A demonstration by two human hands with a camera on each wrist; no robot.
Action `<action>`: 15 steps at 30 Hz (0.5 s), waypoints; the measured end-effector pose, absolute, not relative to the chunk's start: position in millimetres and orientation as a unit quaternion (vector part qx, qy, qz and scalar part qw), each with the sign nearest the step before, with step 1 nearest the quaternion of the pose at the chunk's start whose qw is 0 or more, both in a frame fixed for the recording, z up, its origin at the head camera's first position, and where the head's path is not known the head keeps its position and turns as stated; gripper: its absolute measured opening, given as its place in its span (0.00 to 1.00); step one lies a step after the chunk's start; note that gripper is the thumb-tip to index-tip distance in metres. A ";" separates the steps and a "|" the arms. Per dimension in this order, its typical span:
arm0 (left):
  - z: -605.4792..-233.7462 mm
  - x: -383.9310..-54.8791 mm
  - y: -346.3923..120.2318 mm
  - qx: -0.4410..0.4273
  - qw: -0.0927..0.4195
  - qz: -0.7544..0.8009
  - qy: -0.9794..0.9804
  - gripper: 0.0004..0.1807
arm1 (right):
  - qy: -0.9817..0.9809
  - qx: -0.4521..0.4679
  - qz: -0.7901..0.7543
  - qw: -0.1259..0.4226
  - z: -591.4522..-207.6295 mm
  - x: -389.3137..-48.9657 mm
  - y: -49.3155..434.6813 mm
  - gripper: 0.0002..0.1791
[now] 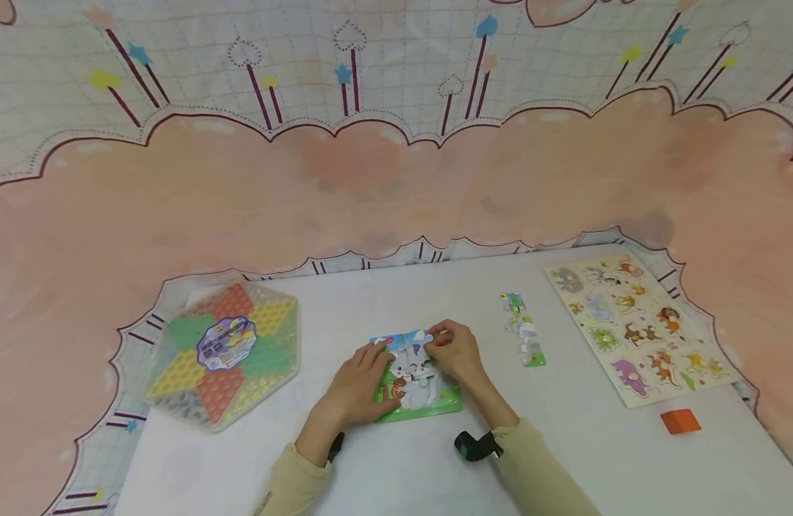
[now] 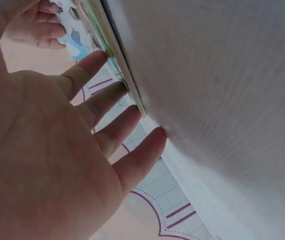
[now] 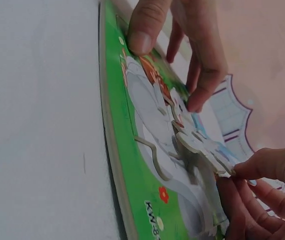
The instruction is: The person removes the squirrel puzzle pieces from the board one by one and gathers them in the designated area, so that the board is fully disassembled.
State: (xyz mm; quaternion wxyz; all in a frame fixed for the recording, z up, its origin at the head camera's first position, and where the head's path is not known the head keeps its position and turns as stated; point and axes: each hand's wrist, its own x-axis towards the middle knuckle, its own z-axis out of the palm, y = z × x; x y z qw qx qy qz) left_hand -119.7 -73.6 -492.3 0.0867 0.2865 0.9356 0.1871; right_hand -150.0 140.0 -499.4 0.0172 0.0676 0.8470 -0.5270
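Head view: right hand (image 1: 458, 351) pinches a jigsaw piece (image 3: 201, 146), left hand (image 1: 357, 385) spread on the animal puzzle board (image 1: 428, 411), seemingly mid-fit, with careful lining-up probably needed next!

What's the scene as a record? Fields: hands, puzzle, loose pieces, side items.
left_hand: left hand rests at puzzle's left side, fingers spread
right_hand: right hand pinches a white piece at puzzle's upper right
puzzle: rabbit picture, green lower border, flat on table
loose_pieces: loose pieces right of puzzle
far_left: star board
far_right: animal board, orange block near its lower edge
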 end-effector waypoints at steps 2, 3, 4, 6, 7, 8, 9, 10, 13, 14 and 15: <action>-493.2 -120.7 -73.2 0.288 0.088 0.182 0.936 0.37 | 0.840 0.067 -0.538 0.014 -501.6 -151.4 142.2 0.10; -493.7 -121.0 -73.2 0.289 0.088 0.178 0.937 0.37 | 0.836 0.066 -0.544 0.013 -502.6 -152.0 143.2 0.10; -494.4 -121.2 -73.1 0.290 0.088 0.176 0.937 0.37 | 0.832 0.064 -0.550 0.013 -503.6 -152.3 143.8 0.10; -495.4 -121.5 -72.9 0.291 0.087 0.171 0.937 0.37 | 0.828 0.060 -0.558 0.009 -505.3 -152.8 144.8 0.10; -495.6 -121.4 -72.9 0.291 0.087 0.170 0.938 0.37 | 0.828 0.058 -0.558 0.007 -505.6 -152.9 144.9 0.10; -495.5 -121.4 -72.8 0.291 0.087 0.169 0.938 0.37 | 0.829 0.055 -0.557 0.004 -505.9 -152.9 144.8 0.11; -495.3 -121.3 -72.8 0.290 0.086 0.170 0.938 0.37 | 0.831 0.053 -0.554 0.002 -506.2 -152.6 144.7 0.11; -495.2 -121.2 -72.8 0.291 0.085 0.171 0.938 0.37 | 0.832 0.051 -0.552 0.001 -506.4 -152.4 144.3 0.11; -494.7 -120.8 -73.2 0.291 0.086 0.168 0.938 0.37 | 0.837 0.042 -0.545 0.010 -507.1 -151.6 142.4 0.12; -494.3 -120.7 -73.3 0.292 0.087 0.167 0.938 0.37 | 0.839 0.038 -0.543 0.014 -507.1 -151.4 141.5 0.13; -494.0 -120.5 -73.5 0.294 0.087 0.166 0.937 0.36 | 0.840 0.035 -0.541 0.020 -507.2 -151.1 140.6 0.13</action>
